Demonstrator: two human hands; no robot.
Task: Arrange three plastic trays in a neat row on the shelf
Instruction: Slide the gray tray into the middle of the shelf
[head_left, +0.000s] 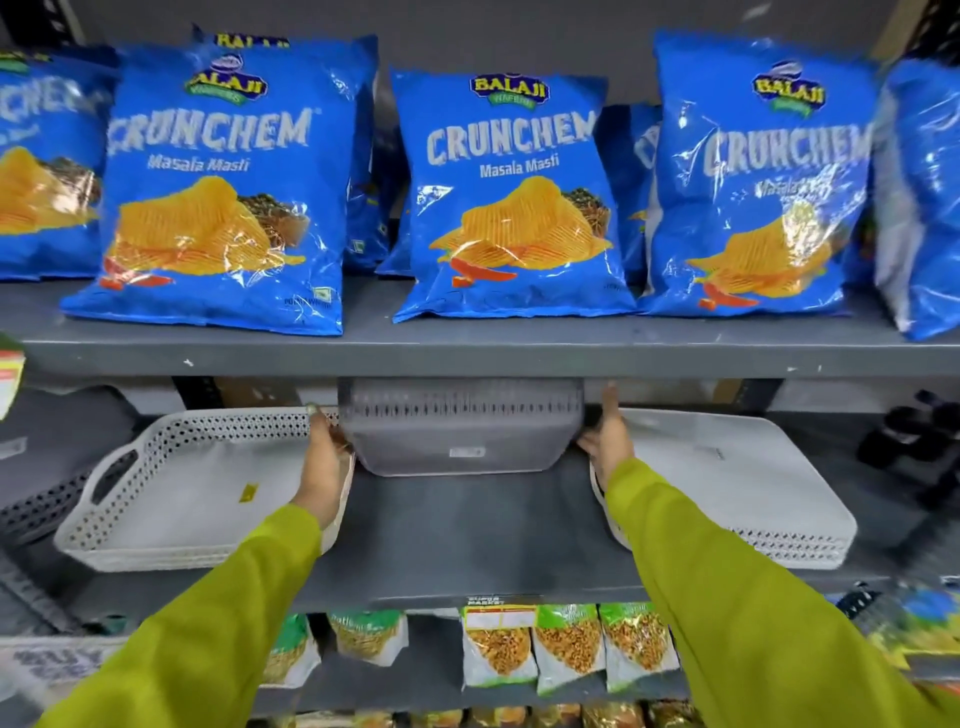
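1. A white perforated tray (171, 493) lies flat toward the left end of the grey shelf (467, 540), reaching its front edge.
2. The left hand (324, 457) has its fingers closed on the left side of a grey tray (460, 431).
3. The grey tray stands tilted up at the shelf's back middle.
4. The right hand (608, 441) presses its right side, fingers extended.
5. An overturned white tray (737, 493) lies toward the right end.
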